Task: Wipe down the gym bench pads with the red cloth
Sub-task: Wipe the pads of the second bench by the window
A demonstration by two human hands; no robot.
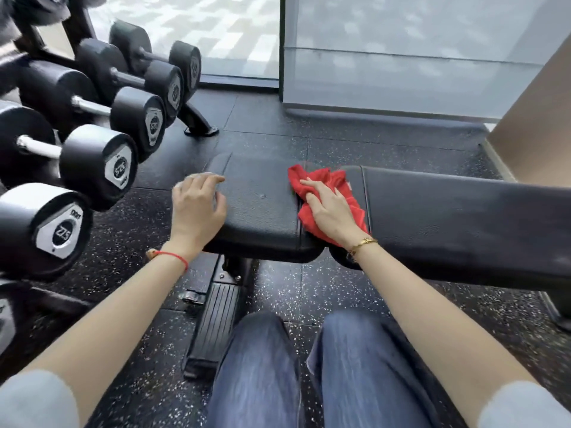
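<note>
The right hand (329, 208) presses the crumpled red cloth (324, 193) with fingers laid flat onto the seam between seat pad (262, 208) and back pad (463, 217), while at nine o'clock the left hand (197, 206) rests loosely curled on the seat's end, holding nothing.

Our right hand (329, 208) presses flat on the red cloth (324, 193), fingers spread, over the seam where the seat pad (259, 208) meets the long back pad (463, 217). The cloth bunches up beyond the fingertips and trails back under the wrist, which wears a gold bracelet (364, 244). Our left hand (197, 208) rests on the seat pad's far end, well apart from the right hand, fingers loosely curled and holding nothing; its wrist wears a red string (174, 256). Left of that hand, black dumbbells (95, 168) sit on a rack. Nearer us than both hands are our knees in blue jeans (262, 375) above the speckled floor (145, 223).
</note>
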